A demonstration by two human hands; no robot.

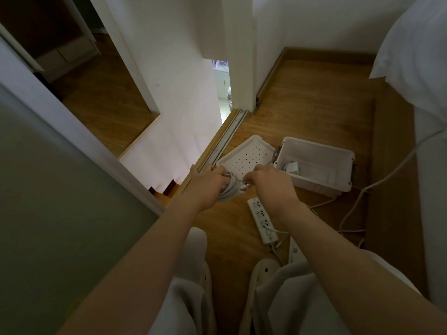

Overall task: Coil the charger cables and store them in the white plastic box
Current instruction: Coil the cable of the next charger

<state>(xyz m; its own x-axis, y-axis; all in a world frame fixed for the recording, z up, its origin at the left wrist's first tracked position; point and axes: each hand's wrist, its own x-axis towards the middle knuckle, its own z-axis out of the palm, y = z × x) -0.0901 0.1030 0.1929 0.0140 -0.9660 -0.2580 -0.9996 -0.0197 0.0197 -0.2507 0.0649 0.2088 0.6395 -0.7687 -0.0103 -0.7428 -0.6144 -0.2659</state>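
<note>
White and smooth, the coiled cable (228, 192) sits just left of the frame's centre, bunched into several loose round loops in the left hand (208, 187), whose fingers curl round the bundle from the left. The right hand (271, 182) comes in just beside it from the right, fingertips bent down and pinching the cable's end where it leaves the coil. The two hands are near each other with the coil between them, held above the wooden floor (302, 112).

Just beyond the hands, toward the middle of the frame, lies a flat perforated lid (246, 158) of white plastic, with a raised rim and even rows of small holes. To its right stands the white plastic box (321, 183), rectangular with rounded corners, a thick rim and finely textured walls, its top open. A small white charger block (294, 168) with some cord lies in its left end, close to the right hand.

Below the right hand a long white power strip (262, 220) lies flat on the floor, a plug seated near its lower end. A thin pale loose cable (358, 197) snakes from under the box toward the right edge.

The floor is warm brown planking with a dull grain. A metal door track (232, 126) runs diagonally up from the left hand. Pale slippers (263, 269) with round holes show at the bottom, and a soft white pillow (416, 44) fills the upper right
</note>
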